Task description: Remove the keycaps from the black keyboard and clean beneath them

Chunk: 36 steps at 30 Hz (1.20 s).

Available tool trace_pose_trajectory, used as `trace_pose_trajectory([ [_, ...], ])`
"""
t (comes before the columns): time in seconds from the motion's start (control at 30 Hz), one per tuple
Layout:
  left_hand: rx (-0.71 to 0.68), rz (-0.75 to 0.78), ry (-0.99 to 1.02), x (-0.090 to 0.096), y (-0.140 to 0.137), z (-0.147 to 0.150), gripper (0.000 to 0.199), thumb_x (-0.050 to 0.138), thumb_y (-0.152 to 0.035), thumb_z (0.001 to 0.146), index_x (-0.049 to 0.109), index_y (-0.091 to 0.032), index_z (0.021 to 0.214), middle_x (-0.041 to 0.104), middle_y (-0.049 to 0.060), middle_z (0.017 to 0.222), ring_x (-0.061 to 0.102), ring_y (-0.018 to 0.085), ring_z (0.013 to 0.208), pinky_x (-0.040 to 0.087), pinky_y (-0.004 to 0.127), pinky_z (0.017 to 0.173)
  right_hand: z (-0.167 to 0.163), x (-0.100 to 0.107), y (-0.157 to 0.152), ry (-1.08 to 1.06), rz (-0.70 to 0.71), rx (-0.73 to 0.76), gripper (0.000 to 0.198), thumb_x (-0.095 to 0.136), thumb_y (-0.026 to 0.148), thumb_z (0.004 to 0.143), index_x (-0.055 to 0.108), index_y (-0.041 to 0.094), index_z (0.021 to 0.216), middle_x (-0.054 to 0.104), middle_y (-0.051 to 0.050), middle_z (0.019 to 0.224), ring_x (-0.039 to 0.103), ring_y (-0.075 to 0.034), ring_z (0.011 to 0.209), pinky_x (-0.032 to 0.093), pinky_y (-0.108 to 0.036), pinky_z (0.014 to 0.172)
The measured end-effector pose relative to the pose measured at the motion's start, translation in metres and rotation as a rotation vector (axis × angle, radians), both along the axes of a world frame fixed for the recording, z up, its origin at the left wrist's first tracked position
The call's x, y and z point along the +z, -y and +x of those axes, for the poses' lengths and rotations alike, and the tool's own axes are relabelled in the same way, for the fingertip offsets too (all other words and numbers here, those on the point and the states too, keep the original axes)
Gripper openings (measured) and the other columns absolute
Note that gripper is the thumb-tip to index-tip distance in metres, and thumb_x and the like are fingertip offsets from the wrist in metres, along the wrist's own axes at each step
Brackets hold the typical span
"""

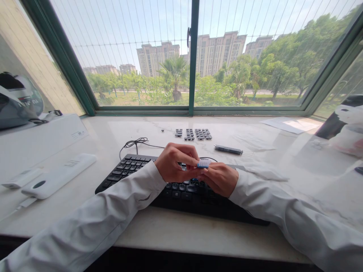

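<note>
A small packet-like piece (203,163), whitish with a blue lower edge, is pinched between my two hands; its exact kind cannot be made out. The fingers of my left hand (176,161) close on its left side. From the right and below, my right hand (220,178) has its fingers pressed together against it, the fingertips partly hidden. Beneath both hands lies a black keyboard (121,172), its middle and right part largely covered by the hands and sleeves. Some blue bits show among its keys under the fingers.
Loose black keycaps (203,133) lie in groups behind the keyboard. A dark pen-like tool (228,149) lies to their right, and a coiled cable (136,142) to the left. A white power bank (58,175), white box (56,132), helmet (19,100) and paper (290,124) rest around.
</note>
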<state>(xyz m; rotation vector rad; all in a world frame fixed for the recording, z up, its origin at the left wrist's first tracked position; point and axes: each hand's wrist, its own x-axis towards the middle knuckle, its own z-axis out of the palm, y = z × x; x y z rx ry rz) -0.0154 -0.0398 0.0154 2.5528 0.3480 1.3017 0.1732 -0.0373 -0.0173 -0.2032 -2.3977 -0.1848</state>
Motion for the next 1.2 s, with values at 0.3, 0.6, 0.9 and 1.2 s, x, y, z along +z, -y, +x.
trace_pose_trajectory([
  [0.3, -0.007, -0.027, -0.014, -0.0009, -0.0001, -0.0007, 0.008, 0.07, -0.021, 0.074, 0.073, -0.014, 0.073, 0.066, 0.006, 0.069, 0.056, 0.007, 0.05, 0.045, 0.016, 0.046, -0.0015, -0.0009, -0.0003, 0.003, -0.027, 0.027, 0.011, 0.038, 0.015, 0.093, 0.049, 0.016, 0.094, 0.066, -0.008, 0.084, 0.065, -0.015, 0.082, 0.054, -0.026, 0.07],
  [0.6, 0.005, -0.035, -0.005, 0.0001, 0.0, 0.0003, 0.009, 0.07, -0.02, 0.073, 0.072, -0.013, 0.067, 0.064, 0.006, 0.066, 0.054, 0.006, 0.049, 0.044, 0.016, 0.044, -0.0036, -0.001, 0.0001, -0.025, -0.026, 0.022, 0.012, 0.039, 0.017, 0.093, 0.049, 0.016, 0.086, 0.065, -0.006, 0.076, 0.064, -0.013, 0.072, 0.053, -0.023, 0.062],
  [0.9, -0.029, -0.061, -0.031, -0.0022, -0.0014, -0.0021, 0.013, 0.072, -0.019, 0.07, 0.068, -0.011, 0.061, 0.064, 0.007, 0.066, 0.056, 0.008, 0.052, 0.043, 0.018, 0.046, -0.0043, -0.0005, 0.0016, 0.0, 0.034, -0.008, 0.014, 0.039, 0.017, 0.093, 0.048, 0.017, 0.083, 0.063, -0.006, 0.073, 0.06, -0.013, 0.064, 0.051, -0.025, 0.057],
  [1.2, -0.012, -0.076, -0.062, -0.0026, -0.0012, -0.0028, 0.012, 0.07, -0.019, 0.071, 0.068, -0.011, 0.062, 0.062, 0.005, 0.065, 0.055, 0.008, 0.051, 0.042, 0.018, 0.047, -0.0044, -0.0069, -0.0026, -0.027, 0.003, 0.05, 0.013, 0.038, 0.018, 0.094, 0.051, 0.015, 0.09, 0.065, -0.007, 0.083, 0.062, -0.013, 0.076, 0.051, -0.023, 0.065],
])
